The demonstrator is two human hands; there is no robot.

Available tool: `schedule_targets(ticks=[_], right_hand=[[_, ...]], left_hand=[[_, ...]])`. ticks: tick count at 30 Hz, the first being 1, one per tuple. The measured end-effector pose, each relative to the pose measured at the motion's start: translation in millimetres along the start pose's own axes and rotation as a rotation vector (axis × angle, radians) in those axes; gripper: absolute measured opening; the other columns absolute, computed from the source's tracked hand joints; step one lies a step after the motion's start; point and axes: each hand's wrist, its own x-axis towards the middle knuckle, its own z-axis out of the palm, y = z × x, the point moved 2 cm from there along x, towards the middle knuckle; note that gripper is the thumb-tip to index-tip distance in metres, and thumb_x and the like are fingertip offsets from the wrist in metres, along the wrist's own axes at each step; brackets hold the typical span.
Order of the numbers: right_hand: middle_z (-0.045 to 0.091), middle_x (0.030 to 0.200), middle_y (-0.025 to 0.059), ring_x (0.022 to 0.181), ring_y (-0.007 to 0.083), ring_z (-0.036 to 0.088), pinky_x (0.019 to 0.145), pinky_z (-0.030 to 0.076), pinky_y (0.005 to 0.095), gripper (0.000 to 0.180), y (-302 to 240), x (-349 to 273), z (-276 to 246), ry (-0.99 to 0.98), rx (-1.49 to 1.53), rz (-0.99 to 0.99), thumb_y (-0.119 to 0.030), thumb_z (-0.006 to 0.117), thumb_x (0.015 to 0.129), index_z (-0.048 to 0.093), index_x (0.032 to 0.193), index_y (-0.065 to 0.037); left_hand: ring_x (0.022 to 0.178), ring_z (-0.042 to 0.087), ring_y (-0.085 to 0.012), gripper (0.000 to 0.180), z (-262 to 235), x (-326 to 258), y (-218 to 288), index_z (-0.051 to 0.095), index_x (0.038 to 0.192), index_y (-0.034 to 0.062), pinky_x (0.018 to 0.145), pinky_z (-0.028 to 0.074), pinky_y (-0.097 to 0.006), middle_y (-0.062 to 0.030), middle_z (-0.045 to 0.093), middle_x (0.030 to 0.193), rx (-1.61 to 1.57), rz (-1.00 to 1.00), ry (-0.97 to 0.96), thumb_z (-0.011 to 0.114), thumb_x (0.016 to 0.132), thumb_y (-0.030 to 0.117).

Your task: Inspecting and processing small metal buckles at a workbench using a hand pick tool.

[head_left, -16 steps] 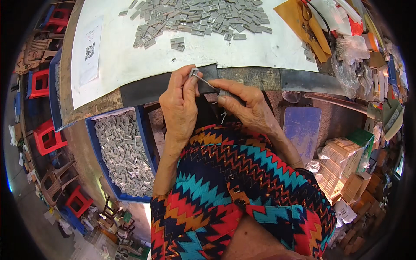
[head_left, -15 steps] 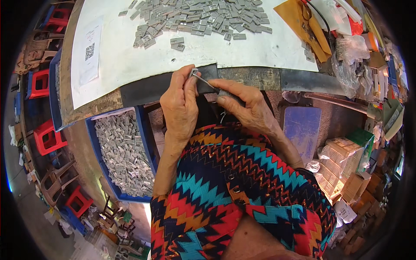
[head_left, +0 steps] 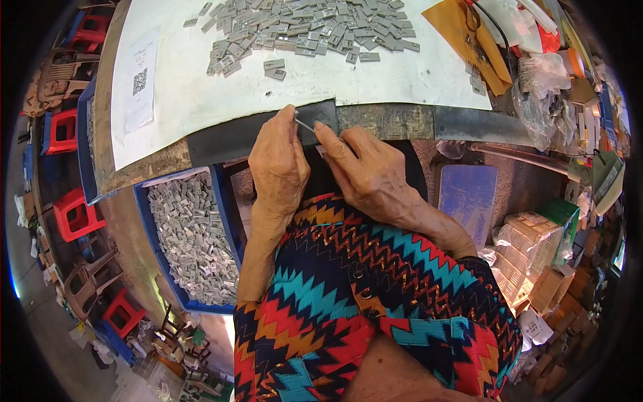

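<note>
Both hands meet over the near edge of the table. My left hand [head_left: 278,161] is closed, pinching a small grey piece [head_left: 295,115] that its fingers mostly hide. Closed around a thin metal-shafted hand tool [head_left: 305,125], my right hand [head_left: 367,167] has its thumb and forefinger near the shaft. The tip reaches the piece at the left fingertips; the handle is covered by the hand. Farther back on the white sheet [head_left: 181,100] lies a heap of flat grey rectangular pieces [head_left: 305,40], with two stray ones nearer me.
A blue crate [head_left: 155,251] full of similar grey pieces stands below the table at left. Scissors [head_left: 472,20] lie on brown paper [head_left: 445,20] at the right, beside plastic bags [head_left: 542,80]. Red stools [head_left: 77,213] line the left, and a blue board [head_left: 467,204] sits at right.
My right hand has rolled over and moved slightly left, closer to the left fingertips. The left hand has turned a little, so less of the grey piece shows.
</note>
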Motion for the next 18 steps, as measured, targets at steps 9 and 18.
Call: schedule_targets(ticks=[9,18], right_hand=[[0.054,0.072,0.0128,0.065,0.0272,0.057,0.053,0.045,0.0353,0.033,2.5,5.6,-5.0,-0.075,0.451,0.208,-0.006,0.060,0.077,0.055,0.109,0.000],[0.054,0.077,0.0141,0.066,0.0258,0.054,0.059,0.044,0.0325,0.032,-3.9,19.6,3.2,-0.157,0.564,0.122,-0.006,0.058,0.081,0.054,0.112,0.000]], left_hand=[[0.069,0.060,-0.0303,0.023,-0.9,3.1,0.7,0.054,0.101,-0.0003,0.059,0.046,-0.033,-0.0165,0.058,0.082,-0.009,-0.002,0.072,0.051,0.079,-0.007],[0.078,0.061,-0.0326,0.023,-34.3,1.6,-10.6,0.055,0.100,-0.0012,0.068,0.049,-0.035,-0.0168,0.060,0.089,-0.022,-0.110,-0.066,0.051,0.079,-0.006]])
